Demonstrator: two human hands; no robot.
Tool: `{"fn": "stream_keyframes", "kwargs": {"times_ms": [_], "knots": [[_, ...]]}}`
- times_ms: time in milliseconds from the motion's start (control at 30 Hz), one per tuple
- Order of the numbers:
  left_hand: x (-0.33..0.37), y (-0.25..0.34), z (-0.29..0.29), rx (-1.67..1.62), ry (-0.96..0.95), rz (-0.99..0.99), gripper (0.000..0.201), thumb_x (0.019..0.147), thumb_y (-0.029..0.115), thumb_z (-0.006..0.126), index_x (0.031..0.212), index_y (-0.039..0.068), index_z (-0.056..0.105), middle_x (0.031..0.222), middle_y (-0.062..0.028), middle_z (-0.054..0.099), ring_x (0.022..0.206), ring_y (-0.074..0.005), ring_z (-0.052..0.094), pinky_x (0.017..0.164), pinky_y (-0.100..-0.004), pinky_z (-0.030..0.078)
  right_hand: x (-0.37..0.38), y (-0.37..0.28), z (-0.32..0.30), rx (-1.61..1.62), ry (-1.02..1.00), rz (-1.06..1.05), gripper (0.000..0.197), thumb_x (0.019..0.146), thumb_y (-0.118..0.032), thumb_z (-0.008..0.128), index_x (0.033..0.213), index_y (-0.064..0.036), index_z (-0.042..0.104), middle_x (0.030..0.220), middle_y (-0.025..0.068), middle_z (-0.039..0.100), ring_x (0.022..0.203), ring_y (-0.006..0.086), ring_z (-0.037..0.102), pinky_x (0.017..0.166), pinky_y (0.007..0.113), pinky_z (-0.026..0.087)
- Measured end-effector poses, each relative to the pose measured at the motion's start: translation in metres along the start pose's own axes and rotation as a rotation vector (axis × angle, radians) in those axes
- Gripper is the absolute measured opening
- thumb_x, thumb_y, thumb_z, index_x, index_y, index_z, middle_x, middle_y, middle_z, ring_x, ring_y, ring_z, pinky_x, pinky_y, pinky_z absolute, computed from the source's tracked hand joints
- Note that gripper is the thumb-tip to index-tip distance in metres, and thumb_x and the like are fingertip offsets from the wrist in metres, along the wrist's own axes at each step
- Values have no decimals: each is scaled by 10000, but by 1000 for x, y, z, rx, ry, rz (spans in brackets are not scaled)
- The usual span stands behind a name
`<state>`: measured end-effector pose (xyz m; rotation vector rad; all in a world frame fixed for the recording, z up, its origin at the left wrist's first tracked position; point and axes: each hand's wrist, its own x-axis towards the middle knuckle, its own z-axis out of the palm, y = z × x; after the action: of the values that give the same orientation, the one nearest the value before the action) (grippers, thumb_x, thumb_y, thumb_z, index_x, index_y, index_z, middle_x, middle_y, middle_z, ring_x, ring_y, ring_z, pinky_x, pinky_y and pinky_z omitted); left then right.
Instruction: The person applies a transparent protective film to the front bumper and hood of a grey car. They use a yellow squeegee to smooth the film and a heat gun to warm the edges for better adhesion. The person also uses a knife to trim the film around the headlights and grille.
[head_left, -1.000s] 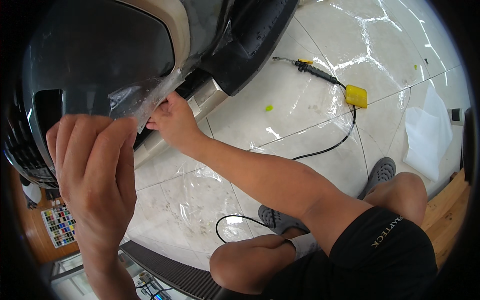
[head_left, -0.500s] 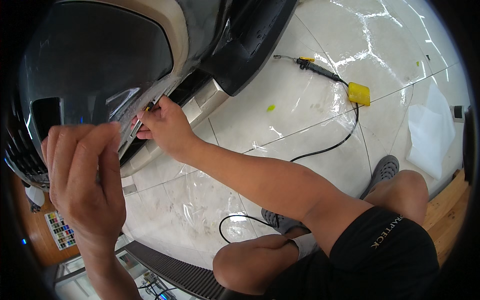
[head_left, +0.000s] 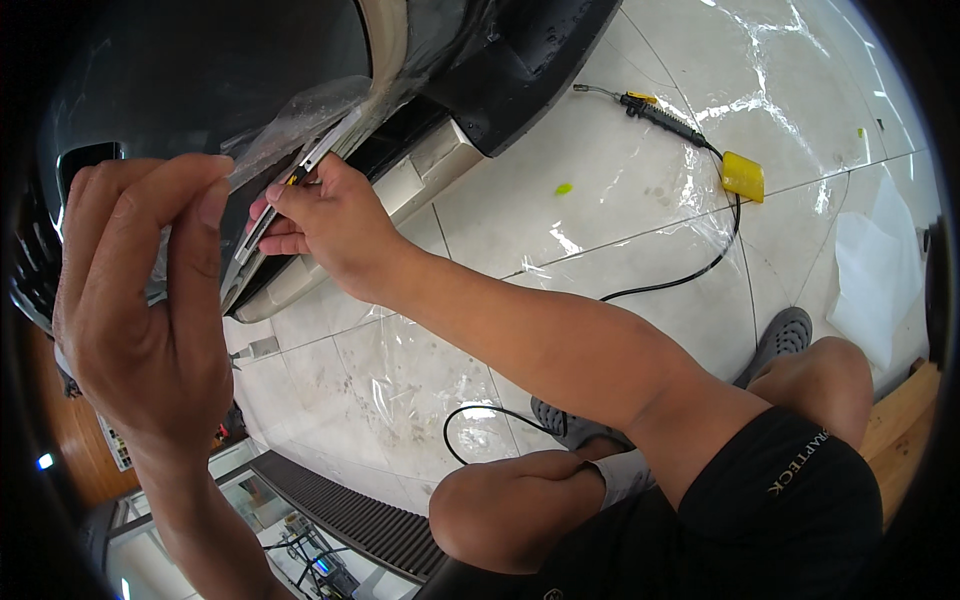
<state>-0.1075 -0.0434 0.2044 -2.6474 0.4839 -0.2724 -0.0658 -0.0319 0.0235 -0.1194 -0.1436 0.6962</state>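
My left hand [head_left: 150, 300] is raised at the left, thumb and fingertips pinched on the edge of a clear film [head_left: 300, 115]. The film stretches from there along the lower edge of a dark car panel [head_left: 220, 60]. Wrapped in the fingers of my right hand [head_left: 340, 230] is a slim utility knife [head_left: 318, 152], silver with a black and yellow part. Its front end points up and away, close to the film and the panel's edge. Whether the blade touches the film, I cannot tell.
On the pale tiled floor [head_left: 570, 345] lie a black spray wand [head_left: 665, 122] with a hose and a yellow pad [head_left: 743, 177]. A white sheet [head_left: 880, 270] lies at the right, near a wooden surface [head_left: 905, 400]. Below the panel runs a beige and black sill [head_left: 425, 175].
The film stands farther off the panel, and more of the knife shows in my right hand. My left hand has moved up and left in the picture; the view has shifted somewhat.
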Motion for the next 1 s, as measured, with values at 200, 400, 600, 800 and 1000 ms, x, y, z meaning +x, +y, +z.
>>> {"fn": "stream_keyframes", "kwargs": {"times_ms": [200, 400, 600, 800, 1000], "knots": [[11, 0, 23, -79, 125, 88, 183, 827, -39, 604, 999, 5, 649, 824, -97, 628, 745, -200, 604, 677, -310, 447, -19, -1, -6, -149, 138, -25, 188, 973, -136, 526, 1106, -11, 485, 987, 115, 612, 883, 191, 643, 768, 341, 575], [41, 22, 32, 103, -47, 89, 196, 811, 34, 652, 1006, 39, 633, 789, -78, 618, 699, -222, 586, 750, -340, 416, -28, 9, -50, -455, 274, -307, 139, 931, -126, 557, 971, 5, 536, 778, 108, 662, 713, 184, 668, 596, 321, 503], [57, 16, 18, 209, -95, 121, 46, 872, 83, 604, 899, 59, 633, 740, -54, 574, 651, -237, 533, 756, -344, 414, -22, -13, -70, -836, 330, -437, 148, 917, -144, 588, 933, 0, 556, 708, 132, 642, 643, 275, 615, 599, 367, 467], [46, 6, 19, 217, -62, 132, 55, 887, 73, 583, 898, 54, 633, 771, -62, 574, 687, -223, 540, 784, -342, 419, -21, -18, -63, -916, 338, -454, 122, 881, -112, 598, 903, 2, 560, 700, 185, 623, 654, 394, 603, 603, 455, 449], [46, 7, 19, 199, -55, 164, 75, 899, 77, 573, 917, 54, 642, 789, -55, 580, 718, -214, 560, 798, -336, 424, -20, -16, -62, -936, 319, -403, 124, 879, -116, 596, 866, 1, 554, 683, 189, 617, 664, 398, 601, 609, 459, 445]]}}
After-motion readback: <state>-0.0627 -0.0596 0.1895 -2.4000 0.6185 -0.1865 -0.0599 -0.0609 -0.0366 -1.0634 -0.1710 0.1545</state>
